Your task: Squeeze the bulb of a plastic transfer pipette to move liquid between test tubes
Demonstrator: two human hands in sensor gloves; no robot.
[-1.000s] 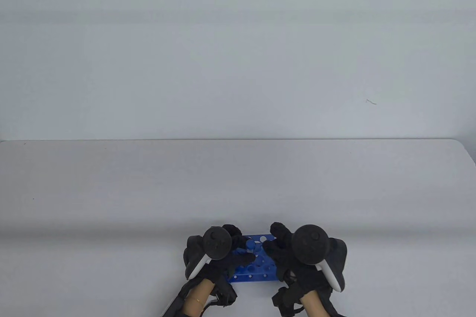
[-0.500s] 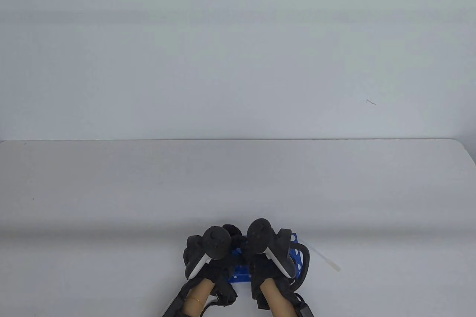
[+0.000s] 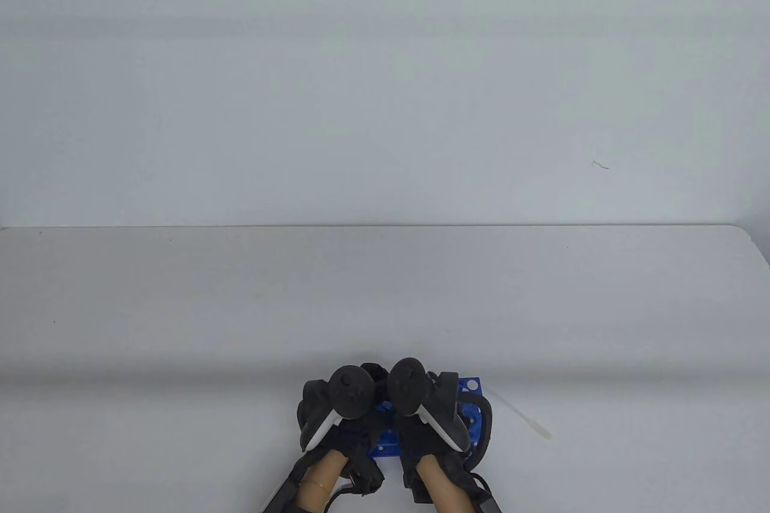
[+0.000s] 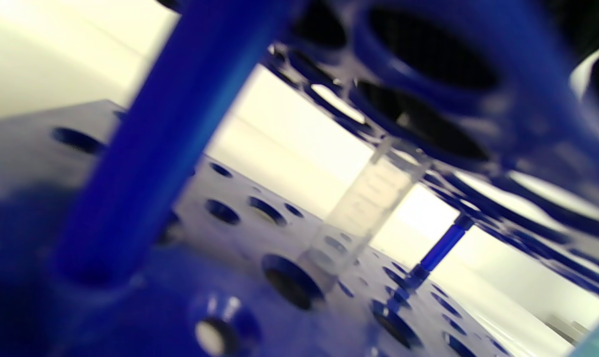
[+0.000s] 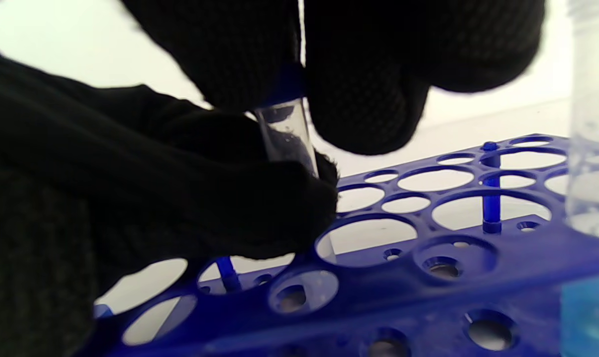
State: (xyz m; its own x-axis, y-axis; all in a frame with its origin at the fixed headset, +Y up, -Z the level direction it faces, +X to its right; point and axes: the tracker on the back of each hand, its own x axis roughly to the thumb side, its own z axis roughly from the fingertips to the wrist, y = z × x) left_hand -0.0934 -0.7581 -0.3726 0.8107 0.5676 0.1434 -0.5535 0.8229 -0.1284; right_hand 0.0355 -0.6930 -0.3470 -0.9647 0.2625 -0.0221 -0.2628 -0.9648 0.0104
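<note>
We steady the capped tube (image 5: 285,136) in the blue rack (image 5: 428,258) with our left hand (image 5: 131,198) gripping it, right hand (image 5: 368,74) pinching the cap; the pipette (image 3: 523,417) lies on the surface beside it. We twist gently.

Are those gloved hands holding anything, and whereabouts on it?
A clear tube standing in the blue rack: right hand pinches its blue-capped top; left hand grips its body.

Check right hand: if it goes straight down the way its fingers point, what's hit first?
Probably the blue rack. The right hand pinches a test tube's cap directly above it; the left hand grips the tube below. Depth uncertain.
</note>
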